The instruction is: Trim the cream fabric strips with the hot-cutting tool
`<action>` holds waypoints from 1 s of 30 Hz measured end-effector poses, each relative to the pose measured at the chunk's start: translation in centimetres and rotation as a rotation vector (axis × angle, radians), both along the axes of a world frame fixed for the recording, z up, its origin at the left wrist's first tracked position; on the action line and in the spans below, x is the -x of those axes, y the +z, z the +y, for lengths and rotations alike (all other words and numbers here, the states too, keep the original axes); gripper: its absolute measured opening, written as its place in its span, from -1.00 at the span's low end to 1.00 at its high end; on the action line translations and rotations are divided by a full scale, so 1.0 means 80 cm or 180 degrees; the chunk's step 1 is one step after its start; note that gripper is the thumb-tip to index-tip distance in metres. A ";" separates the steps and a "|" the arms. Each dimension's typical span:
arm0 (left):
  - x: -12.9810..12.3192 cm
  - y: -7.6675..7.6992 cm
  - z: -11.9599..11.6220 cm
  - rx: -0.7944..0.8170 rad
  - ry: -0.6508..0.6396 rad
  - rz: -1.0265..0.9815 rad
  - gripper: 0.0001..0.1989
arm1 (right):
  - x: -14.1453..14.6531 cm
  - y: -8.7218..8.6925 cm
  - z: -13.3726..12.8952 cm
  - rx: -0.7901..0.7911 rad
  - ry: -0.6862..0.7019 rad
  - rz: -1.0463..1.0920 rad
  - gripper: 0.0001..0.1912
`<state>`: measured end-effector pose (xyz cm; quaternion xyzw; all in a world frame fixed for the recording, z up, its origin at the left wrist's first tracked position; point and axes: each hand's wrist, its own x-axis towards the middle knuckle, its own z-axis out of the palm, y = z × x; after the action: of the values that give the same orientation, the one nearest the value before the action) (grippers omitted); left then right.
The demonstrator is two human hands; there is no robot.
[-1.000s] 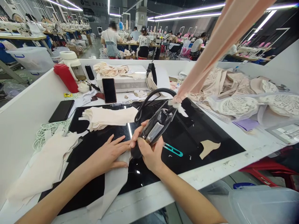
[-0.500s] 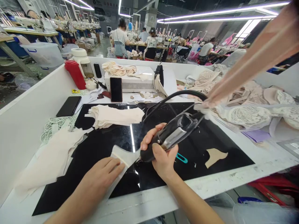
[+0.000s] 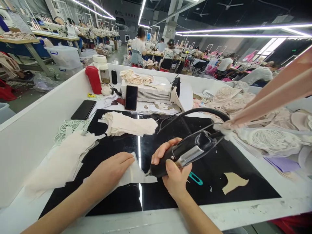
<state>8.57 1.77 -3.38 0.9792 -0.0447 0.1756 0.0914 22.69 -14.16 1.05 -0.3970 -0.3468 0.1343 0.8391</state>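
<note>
My left hand (image 3: 110, 170) lies flat on a white fabric piece (image 3: 133, 174), fingers stretched out and pressing it to the glossy black board (image 3: 231, 146). Part of the cloth is hidden under that hand. In my right hand (image 3: 175, 178) is a black corded handheld tool (image 3: 187, 154), gripped around its body. Its pointed metal tip is at the right part of the fabric piece; whether it touches I cannot tell. A pink cloth strip (image 3: 268, 91) is tied to the tool's back end and runs up to the right. A teal clip-like item (image 3: 195, 178) lies beside my right hand.
Stacks of cream fabric pieces lie behind (image 3: 131, 124) and at the left (image 3: 63, 159). A beige offcut (image 3: 234, 182) rests on the right. Phones (image 3: 83, 110), a red cup (image 3: 93, 80) and a white machine box (image 3: 151, 91) stand behind. Lace garments (image 3: 273, 138) pile at the right.
The fabric piece has been turned under my left hand, its free end now pointing right. My left hand has shifted with it. The tool stays in my right hand, and the view has moved slightly.
</note>
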 end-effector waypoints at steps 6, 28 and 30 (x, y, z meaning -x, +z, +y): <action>-0.028 -0.015 0.004 -0.0076 -0.0170 -0.0007 -0.55 | -0.001 -0.002 -0.013 0.0163 -0.0162 -0.0134 -0.65; -0.011 -0.014 0.005 -0.0006 -0.0325 -0.0057 -0.60 | -0.004 0.004 -0.023 0.0252 -0.0393 -0.0210 -0.62; -0.008 -0.018 0.006 0.0091 -0.0353 -0.0108 -0.58 | -0.004 0.006 -0.021 0.0235 -0.0411 -0.0196 -0.63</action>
<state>9.24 2.26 -4.79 0.9707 -0.0979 0.1875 0.1141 23.02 -15.83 1.49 -0.4531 -0.3409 0.0803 0.8198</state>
